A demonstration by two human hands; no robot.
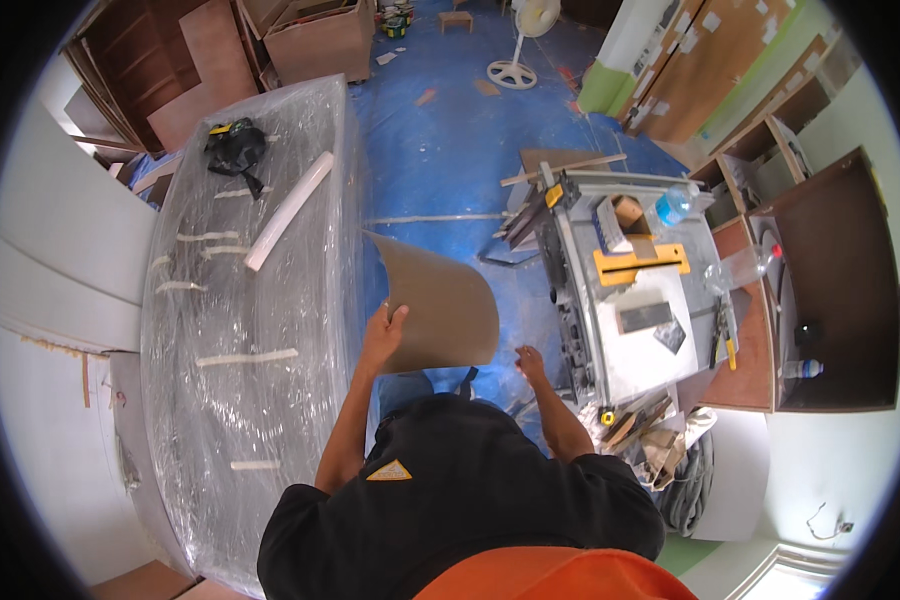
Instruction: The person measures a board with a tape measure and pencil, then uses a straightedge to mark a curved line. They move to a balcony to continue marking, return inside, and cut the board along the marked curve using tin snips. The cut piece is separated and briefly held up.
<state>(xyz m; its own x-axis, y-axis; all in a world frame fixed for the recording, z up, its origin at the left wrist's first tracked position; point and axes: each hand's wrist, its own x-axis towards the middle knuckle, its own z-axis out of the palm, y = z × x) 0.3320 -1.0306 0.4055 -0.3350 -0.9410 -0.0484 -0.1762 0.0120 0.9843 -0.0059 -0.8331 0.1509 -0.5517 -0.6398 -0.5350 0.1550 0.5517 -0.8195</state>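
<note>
My left hand (382,330) grips the left edge of a thin, curved brown sheet (442,300), held over the blue-covered floor just right of a long plastic-wrapped piece (240,390). My right hand (527,362) is below and right of the sheet, apart from it, with curled fingers; whatever they may hold is too small to make out. Past it stands a workbench (570,350) bearing a white board (650,360), a yellow straight tool (618,262), bottles (675,205), boxes and hand tools.
A white roll (290,210) and black bag (235,155) lie on the wrapped piece. A pedestal fan (510,73) stands ahead on the blue covering (430,130). Leaning boards (530,170) are beside the bench. Cabinets (830,290) line the right; a bundled grey hose (685,490) sits low right.
</note>
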